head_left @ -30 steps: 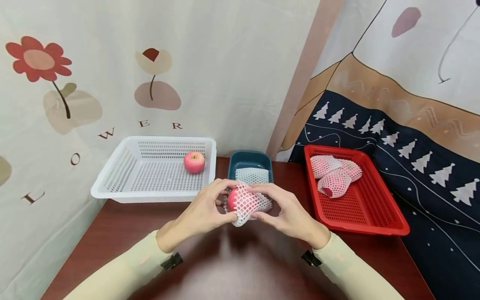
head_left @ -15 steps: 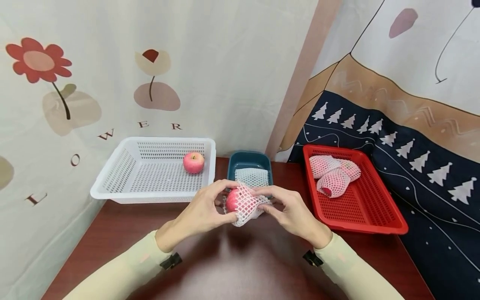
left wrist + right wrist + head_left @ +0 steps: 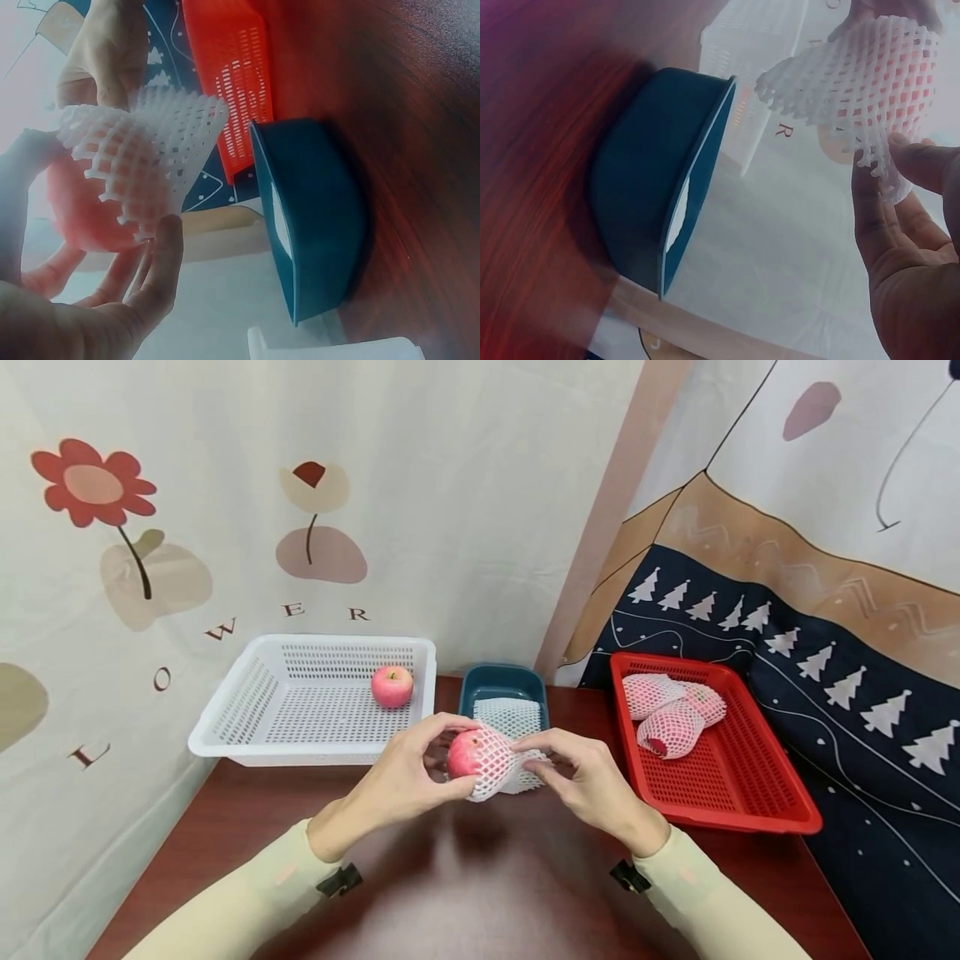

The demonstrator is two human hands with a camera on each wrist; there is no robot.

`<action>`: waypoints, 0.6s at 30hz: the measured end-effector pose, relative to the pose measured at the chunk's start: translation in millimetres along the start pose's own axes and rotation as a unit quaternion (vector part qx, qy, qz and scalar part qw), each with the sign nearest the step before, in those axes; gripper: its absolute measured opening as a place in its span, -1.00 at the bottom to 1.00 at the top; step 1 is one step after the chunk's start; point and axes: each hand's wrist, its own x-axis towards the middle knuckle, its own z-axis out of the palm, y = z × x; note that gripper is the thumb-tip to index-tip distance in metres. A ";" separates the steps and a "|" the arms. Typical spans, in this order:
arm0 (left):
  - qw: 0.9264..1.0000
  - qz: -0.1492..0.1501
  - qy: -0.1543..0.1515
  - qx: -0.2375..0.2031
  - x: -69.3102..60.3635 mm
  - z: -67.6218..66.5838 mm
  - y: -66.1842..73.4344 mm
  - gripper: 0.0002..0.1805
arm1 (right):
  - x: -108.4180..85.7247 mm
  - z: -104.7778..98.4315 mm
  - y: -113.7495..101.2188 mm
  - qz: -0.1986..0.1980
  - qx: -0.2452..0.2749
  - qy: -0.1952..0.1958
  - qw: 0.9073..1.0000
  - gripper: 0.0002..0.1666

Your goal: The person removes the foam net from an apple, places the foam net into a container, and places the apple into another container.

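Head view: the left grip [image 3: 405, 772] curled round a red apple [image 3: 461, 757]; the right grip [image 3: 588, 781] pinched the foam net [image 3: 495, 767] partly covering it, above the desk [image 3: 480, 902], near side of the teal tub [image 3: 502, 678], between the white basket [image 3: 315, 714] left and red basket [image 3: 750, 785] right.

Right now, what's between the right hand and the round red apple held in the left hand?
The white mesh foam sleeve: the right hand pinches it, and it partly covers the apple. The head and right wrist views both show it.
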 end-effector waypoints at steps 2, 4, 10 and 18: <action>1.000 -0.001 0.003 -0.002 0.1 0.0 0.1 -0.24 | -0.9 -1.3 1.1 0.001 -0.005 -0.001 1.000 -0.42; 1.000 0.000 0.007 0.003 -0.1 -0.5 0.3 -0.24 | -1.9 -2.6 2.1 0.005 -0.010 -0.001 1.000 -0.41; 1.000 -0.004 0.019 0.023 -0.7 -2.7 -0.7 -0.23 | -5.8 -6.6 3.3 0.025 -0.019 -0.007 0.999 -0.40; 0.999 -0.023 0.024 0.020 -2.4 -5.3 -0.5 -0.21 | -8.2 -12.5 3.4 0.041 -0.035 -0.004 0.999 -0.46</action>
